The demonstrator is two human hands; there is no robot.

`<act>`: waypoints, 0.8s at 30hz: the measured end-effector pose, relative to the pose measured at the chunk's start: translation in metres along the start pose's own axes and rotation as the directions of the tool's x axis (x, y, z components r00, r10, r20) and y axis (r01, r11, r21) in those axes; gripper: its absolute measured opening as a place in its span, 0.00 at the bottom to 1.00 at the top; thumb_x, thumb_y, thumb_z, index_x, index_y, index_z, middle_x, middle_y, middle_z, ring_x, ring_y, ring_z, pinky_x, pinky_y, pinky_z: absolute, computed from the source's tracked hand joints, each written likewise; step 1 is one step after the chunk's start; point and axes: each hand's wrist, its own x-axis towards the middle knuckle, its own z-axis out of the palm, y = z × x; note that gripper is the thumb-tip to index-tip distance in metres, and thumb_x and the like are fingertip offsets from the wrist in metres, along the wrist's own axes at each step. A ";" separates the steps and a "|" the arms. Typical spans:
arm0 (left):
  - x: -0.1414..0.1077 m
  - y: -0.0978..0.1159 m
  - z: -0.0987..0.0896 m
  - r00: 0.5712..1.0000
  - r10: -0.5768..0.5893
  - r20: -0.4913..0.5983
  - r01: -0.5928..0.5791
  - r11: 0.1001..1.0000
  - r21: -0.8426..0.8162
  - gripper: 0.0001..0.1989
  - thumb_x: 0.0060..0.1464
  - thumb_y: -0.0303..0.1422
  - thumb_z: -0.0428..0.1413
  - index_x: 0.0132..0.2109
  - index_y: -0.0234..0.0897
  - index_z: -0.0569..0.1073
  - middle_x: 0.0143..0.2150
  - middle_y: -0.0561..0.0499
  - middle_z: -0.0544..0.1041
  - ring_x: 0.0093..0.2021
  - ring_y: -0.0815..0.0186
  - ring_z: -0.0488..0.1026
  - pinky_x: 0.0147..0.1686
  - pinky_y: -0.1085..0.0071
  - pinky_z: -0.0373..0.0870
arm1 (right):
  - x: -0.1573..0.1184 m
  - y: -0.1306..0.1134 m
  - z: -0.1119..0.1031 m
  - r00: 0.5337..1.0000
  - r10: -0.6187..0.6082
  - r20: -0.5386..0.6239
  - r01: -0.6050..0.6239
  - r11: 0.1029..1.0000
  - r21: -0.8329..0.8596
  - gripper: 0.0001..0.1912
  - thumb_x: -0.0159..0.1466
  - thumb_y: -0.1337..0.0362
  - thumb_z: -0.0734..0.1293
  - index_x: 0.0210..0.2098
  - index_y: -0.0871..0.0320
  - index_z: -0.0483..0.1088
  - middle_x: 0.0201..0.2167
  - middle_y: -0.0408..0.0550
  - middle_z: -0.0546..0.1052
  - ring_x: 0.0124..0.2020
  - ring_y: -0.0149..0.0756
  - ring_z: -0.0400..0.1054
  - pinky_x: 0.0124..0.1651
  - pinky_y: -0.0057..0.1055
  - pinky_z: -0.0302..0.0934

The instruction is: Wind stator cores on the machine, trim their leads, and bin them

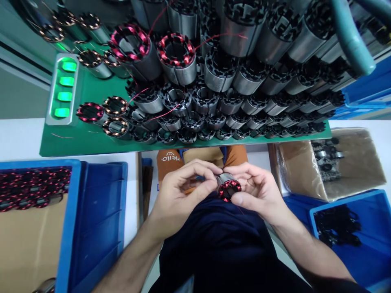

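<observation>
A motor stator point(226, 178), a silver metal cylinder with red wire windings around its near end, sits between my two hands above my lap. My right hand point(259, 189) is closed on its right side, the thumb by the red windings and the fingers behind. On the left side my left hand point(191, 189) pinches at the stator's edge with thumb and fingertips. Whatever small part those fingertips may cover is hidden. A thin loose wire trails below the stator.
Rows of bare stators point(220, 73) stand on a green board point(88, 142) before me, several with red or copper windings. Beside them is a green-lit counter box point(62, 89). Blue bins point(76, 175) flank me; a plastic-lined carton point(360, 162) and a bin of black parts point(311, 213) are right.
</observation>
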 end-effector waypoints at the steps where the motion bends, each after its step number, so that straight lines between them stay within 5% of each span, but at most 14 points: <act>1: 0.000 -0.007 -0.002 1.000 -0.028 0.010 0.028 1.000 0.004 0.08 0.73 0.36 0.68 0.41 0.42 0.86 0.51 0.47 0.88 0.50 0.62 0.88 0.47 0.72 0.86 | -0.001 0.000 -0.001 1.000 -0.015 0.004 0.014 1.000 0.011 0.26 0.65 0.67 0.87 0.60 0.51 0.83 0.50 0.49 0.91 0.47 0.35 0.90 0.53 0.27 0.83; 4: -0.005 -0.027 -0.012 0.995 -0.074 -0.059 0.077 0.996 0.034 0.12 0.75 0.41 0.67 0.41 0.41 0.83 0.48 0.46 0.89 0.47 0.62 0.88 0.45 0.71 0.85 | -0.004 -0.001 -0.005 0.999 -0.022 -0.026 0.021 1.000 -0.016 0.33 0.65 0.59 0.88 0.65 0.51 0.78 0.48 0.50 0.91 0.45 0.39 0.90 0.50 0.30 0.84; 6: -0.010 -0.029 -0.017 0.990 0.010 -0.144 0.004 0.995 0.101 0.11 0.71 0.42 0.73 0.47 0.43 0.81 0.51 0.49 0.89 0.52 0.63 0.88 0.53 0.70 0.85 | -0.005 -0.002 -0.006 0.998 -0.014 -0.057 0.010 0.998 -0.064 0.36 0.65 0.60 0.88 0.68 0.51 0.75 0.47 0.48 0.90 0.43 0.37 0.89 0.49 0.28 0.83; 10: -0.021 -0.003 -0.012 0.950 0.309 -0.039 -0.272 0.883 0.382 0.41 0.52 0.43 0.85 0.66 0.50 0.74 0.65 0.48 0.86 0.67 0.55 0.85 0.73 0.59 0.80 | -0.003 0.001 0.000 0.999 0.007 -0.050 -0.011 0.997 -0.074 0.37 0.65 0.65 0.88 0.67 0.49 0.73 0.47 0.44 0.89 0.43 0.32 0.88 0.50 0.25 0.82; 13: -0.023 0.013 -0.001 0.917 0.389 0.090 -0.372 0.751 0.546 0.34 0.64 0.40 0.78 0.69 0.48 0.73 0.63 0.49 0.88 0.63 0.58 0.88 0.69 0.64 0.83 | -0.001 0.002 0.005 1.000 0.008 0.003 -0.008 0.996 -0.091 0.35 0.66 0.67 0.86 0.68 0.49 0.73 0.47 0.44 0.89 0.44 0.31 0.87 0.51 0.24 0.82; 17: -0.025 0.013 0.004 0.936 0.341 0.088 -0.330 0.763 0.556 0.32 0.70 0.37 0.74 0.72 0.48 0.70 0.62 0.52 0.89 0.59 0.60 0.90 0.64 0.70 0.86 | -0.001 -0.007 0.006 0.994 -0.103 0.019 0.102 0.915 -0.391 0.37 0.62 0.63 0.89 0.67 0.50 0.79 0.49 0.48 0.86 0.47 0.36 0.85 0.51 0.31 0.82; 20: -0.026 0.009 0.006 0.942 0.320 0.104 -0.317 0.741 0.591 0.31 0.71 0.40 0.73 0.73 0.51 0.71 0.62 0.52 0.89 0.58 0.57 0.91 0.65 0.63 0.87 | 0.000 -0.013 0.003 0.950 -0.310 0.037 0.275 0.775 -0.569 0.18 0.65 0.60 0.88 0.52 0.50 0.88 0.43 0.47 0.84 0.44 0.37 0.80 0.48 0.34 0.79; 22: -0.024 0.009 0.008 0.918 0.376 0.125 -0.371 0.705 0.604 0.26 0.70 0.38 0.74 0.69 0.51 0.76 0.59 0.54 0.90 0.54 0.56 0.91 0.64 0.58 0.87 | 0.000 -0.013 -0.001 0.931 -0.364 0.023 0.314 0.767 -0.559 0.04 0.70 0.62 0.84 0.43 0.50 0.89 0.37 0.46 0.83 0.40 0.37 0.79 0.47 0.36 0.78; 24: -0.023 0.011 0.010 0.890 0.443 0.110 -0.411 0.671 0.617 0.20 0.67 0.37 0.76 0.61 0.52 0.81 0.54 0.58 0.91 0.51 0.58 0.92 0.63 0.56 0.87 | -0.001 -0.010 -0.006 0.926 -0.371 -0.067 0.287 0.810 -0.511 0.03 0.72 0.63 0.83 0.41 0.49 0.88 0.34 0.45 0.83 0.39 0.38 0.78 0.50 0.39 0.78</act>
